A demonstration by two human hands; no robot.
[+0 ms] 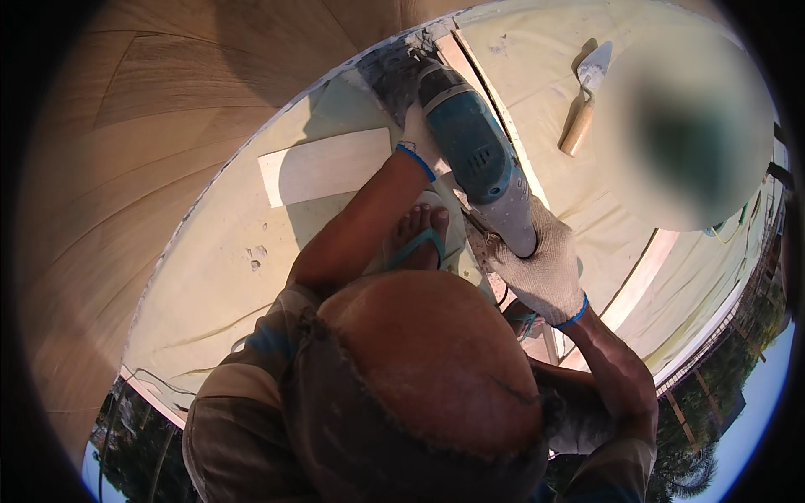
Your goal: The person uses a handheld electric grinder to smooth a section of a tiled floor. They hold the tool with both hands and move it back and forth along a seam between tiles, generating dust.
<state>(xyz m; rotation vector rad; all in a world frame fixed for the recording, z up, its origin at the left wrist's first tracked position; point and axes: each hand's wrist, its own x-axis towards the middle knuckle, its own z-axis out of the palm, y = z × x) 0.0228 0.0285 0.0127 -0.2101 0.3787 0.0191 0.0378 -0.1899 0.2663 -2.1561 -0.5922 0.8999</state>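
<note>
I hold a teal and black power drill (471, 138) with both hands. My right hand (547, 258), in an off-white knitted glove with a blue cuff, is closed round its rear handle. My left hand (422, 138), gloved the same way, grips near its front from the left; most of those fingers are hidden by the drill. The black nose points at a dark, broken patch (381, 84) at the edge of the pale sheet (243, 218). The tip and its contact are hard to make out.
A flat white board (327, 166) lies left of the drill. Right of it runs a narrow pale plank (520, 142). Farther right lies a trowel (587, 101) with a wooden handle. A brown panelled surface (168, 126) borders the left. A blurred smear covers the upper right.
</note>
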